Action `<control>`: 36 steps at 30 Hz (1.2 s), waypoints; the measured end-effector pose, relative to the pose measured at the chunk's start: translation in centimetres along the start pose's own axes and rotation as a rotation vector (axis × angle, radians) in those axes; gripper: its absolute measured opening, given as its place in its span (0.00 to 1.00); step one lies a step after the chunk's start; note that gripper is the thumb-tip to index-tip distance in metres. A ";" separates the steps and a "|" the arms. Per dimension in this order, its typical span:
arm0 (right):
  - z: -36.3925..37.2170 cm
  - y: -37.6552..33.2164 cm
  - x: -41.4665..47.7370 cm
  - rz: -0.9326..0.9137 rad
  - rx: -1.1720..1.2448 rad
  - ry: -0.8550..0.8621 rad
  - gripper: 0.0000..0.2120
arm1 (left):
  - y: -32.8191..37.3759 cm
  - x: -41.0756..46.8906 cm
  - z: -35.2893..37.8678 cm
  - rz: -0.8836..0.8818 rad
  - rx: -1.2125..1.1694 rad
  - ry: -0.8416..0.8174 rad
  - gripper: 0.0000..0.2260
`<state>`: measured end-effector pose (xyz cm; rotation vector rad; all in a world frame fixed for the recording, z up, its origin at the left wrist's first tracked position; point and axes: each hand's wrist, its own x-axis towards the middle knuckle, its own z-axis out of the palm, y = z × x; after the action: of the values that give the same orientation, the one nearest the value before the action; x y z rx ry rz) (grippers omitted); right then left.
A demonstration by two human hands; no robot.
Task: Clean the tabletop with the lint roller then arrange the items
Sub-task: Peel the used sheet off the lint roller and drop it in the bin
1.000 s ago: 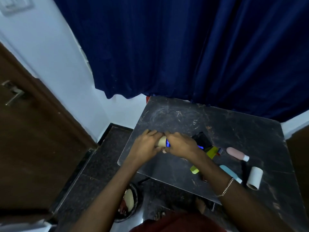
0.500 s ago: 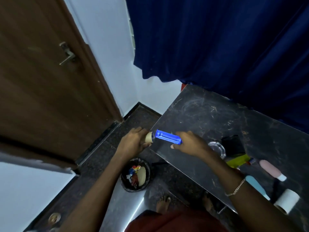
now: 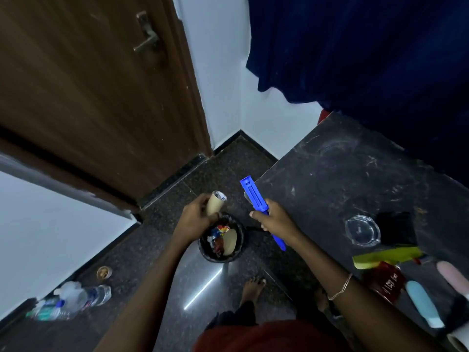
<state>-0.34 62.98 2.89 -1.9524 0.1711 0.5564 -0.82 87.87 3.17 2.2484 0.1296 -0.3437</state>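
Two hands have split: the left hand [image 3: 196, 221] now grips the spent core [image 3: 215, 206] over the bin [image 3: 221, 242] at 7 o'clock off the tabletop [image 3: 355, 179], while the right hand [image 3: 274, 221] clasps the bare roller [image 3: 256, 203], so a refill seems due.

Blue plastic lint roller handle [image 3: 254, 200], bare spindle up, tilted; tan cardboard roll core [image 3: 214, 206] separate, beside it, above bin.
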 end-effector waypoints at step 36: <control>18.9 25.9 17.5 0.329 -0.067 -0.111 0.10 | -33.3 6.3 19.5 -0.295 0.197 -0.039 0.38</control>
<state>-0.07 70.65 -32.85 -1.9644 0.4122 0.8939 -5.66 94.27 -35.09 2.4175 0.4263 -0.5792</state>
